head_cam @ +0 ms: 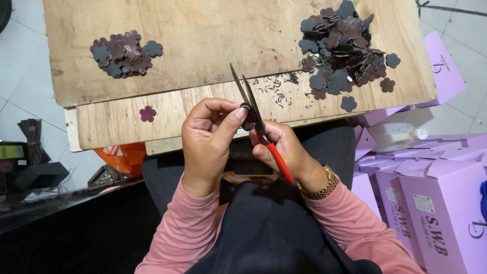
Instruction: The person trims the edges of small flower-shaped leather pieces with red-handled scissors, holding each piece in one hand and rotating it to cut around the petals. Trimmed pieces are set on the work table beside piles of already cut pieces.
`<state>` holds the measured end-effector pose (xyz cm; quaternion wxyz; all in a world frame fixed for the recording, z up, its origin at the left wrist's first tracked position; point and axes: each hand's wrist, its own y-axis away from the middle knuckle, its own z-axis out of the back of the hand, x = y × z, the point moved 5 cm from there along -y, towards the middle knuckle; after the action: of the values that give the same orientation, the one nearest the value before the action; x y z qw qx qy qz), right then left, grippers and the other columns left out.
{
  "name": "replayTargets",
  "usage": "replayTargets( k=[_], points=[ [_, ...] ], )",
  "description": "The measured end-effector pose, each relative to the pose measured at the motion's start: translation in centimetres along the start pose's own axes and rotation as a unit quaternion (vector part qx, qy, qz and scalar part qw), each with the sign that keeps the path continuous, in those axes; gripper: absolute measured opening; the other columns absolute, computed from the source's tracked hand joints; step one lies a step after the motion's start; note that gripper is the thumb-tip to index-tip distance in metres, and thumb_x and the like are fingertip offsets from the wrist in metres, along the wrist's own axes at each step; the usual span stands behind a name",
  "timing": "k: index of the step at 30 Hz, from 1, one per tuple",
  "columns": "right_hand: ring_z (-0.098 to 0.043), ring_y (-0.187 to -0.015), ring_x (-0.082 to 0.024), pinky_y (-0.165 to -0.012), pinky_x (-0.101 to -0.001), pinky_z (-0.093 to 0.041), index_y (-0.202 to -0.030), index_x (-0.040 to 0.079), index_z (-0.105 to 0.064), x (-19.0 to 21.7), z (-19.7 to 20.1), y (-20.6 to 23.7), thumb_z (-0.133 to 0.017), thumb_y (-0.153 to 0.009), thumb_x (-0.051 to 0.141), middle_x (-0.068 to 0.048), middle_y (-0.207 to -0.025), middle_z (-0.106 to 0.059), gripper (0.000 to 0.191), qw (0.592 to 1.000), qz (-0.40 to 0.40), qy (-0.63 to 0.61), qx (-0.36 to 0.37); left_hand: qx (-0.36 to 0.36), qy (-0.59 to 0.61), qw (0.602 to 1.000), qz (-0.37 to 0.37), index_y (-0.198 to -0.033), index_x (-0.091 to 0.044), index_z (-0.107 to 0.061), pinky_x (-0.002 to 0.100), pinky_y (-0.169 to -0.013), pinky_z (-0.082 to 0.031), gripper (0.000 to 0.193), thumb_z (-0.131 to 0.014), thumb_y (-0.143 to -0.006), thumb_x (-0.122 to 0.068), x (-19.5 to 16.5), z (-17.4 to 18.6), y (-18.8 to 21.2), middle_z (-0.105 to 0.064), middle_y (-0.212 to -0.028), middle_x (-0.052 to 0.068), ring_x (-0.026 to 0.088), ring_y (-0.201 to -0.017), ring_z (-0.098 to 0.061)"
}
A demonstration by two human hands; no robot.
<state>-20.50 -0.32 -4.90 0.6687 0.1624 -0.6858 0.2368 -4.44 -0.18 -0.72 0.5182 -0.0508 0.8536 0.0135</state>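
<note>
Left hand [205, 144]: our fingers [231, 117] pinch a small dark flower-shaped leather piece [248, 123] at the blades, steadying it.
Right hand [284, 149]: closed round the red-handled scissors [259, 127], blades parted.
Wooden board counter [203, 40]: trimmings [276, 91] under the cut; right pile of flowers [345, 45] within reach, left pile [124, 53] set apart.

Pink long sleeves, dark apron, gold wristwatch [319, 186] on the right wrist
</note>
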Motion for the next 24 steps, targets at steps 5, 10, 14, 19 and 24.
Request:
replayTargets(
  k=[5,10,14,19,24],
  points=[
    [-0.046,-0.076,-0.004,-0.067,-0.0216,-0.042,-0.099,0.005,-0.06,-0.8,0.2,0.1,-0.074,-0.095,0.05,0.005,-0.083,-0.053,0.048,1.0,-0.029,0.003,-0.006,-0.011,-0.035,0.999,-0.012,-0.106,0.0,-0.067,0.02,-0.074,-0.052,0.011,-0.073,-0.097,0.001,-0.5,0.3,0.2,-0.07,-0.093,0.004,0.007,-0.081,-0.063],
    [-0.047,-0.078,-0.005,-0.069,-0.0216,-0.043,-0.104,0.003,-0.061,-1.6,0.4,-0.1,-0.073,-0.096,0.052,0.004,-0.087,-0.053,0.051,0.998,-0.052,-0.021,-0.018,-0.01,-0.033,0.999,-0.019,-0.11,0.001,-0.068,0.021,-0.075,-0.052,0.012,-0.072,-0.099,0.002,-0.7,0.4,0.1,-0.071,-0.096,0.005,0.007,-0.083,-0.063],
    [-0.051,-0.091,-0.007,-0.081,-0.0229,-0.045,-0.114,0.003,-0.057,-1.1,0.2,-0.2,-0.065,-0.101,0.061,0.001,-0.099,-0.056,0.06,0.999,-0.008,-0.04,0.013,0.008,0.013,1.0,-0.009,-0.117,0.003,-0.067,0.023,-0.086,-0.055,0.018,-0.069,-0.099,0.004,-0.5,0.3,0.0,-0.07,-0.104,0.007,0.009,-0.094,-0.066],
    [-0.052,-0.091,-0.007,-0.08,-0.0228,-0.048,-0.117,0.003,-0.056,-0.6,-0.1,0.0,-0.062,-0.096,0.068,0.0,-0.101,-0.055,0.068,0.997,-0.038,-0.064,0.026,0.009,-0.002,1.0,-0.017,-0.124,0.003,-0.063,0.023,-0.091,-0.055,0.027,-0.069,-0.098,0.007,-0.3,0.4,-0.1,-0.068,-0.109,0.008,0.01,-0.099,-0.065],
    [-0.05,-0.091,-0.009,-0.081,-0.0243,-0.046,-0.116,0.004,-0.057,-0.1,-0.3,0.0,-0.061,-0.094,0.071,-0.001,-0.1,-0.055,0.071,0.998,-0.042,0.002,0.047,0.007,0.018,1.0,-0.017,-0.127,0.002,-0.059,0.023,-0.089,-0.055,0.031,-0.068,-0.099,0.008,-0.3,0.5,-0.1,-0.065,-0.107,0.007,0.01,-0.097,-0.064]
  ],
)
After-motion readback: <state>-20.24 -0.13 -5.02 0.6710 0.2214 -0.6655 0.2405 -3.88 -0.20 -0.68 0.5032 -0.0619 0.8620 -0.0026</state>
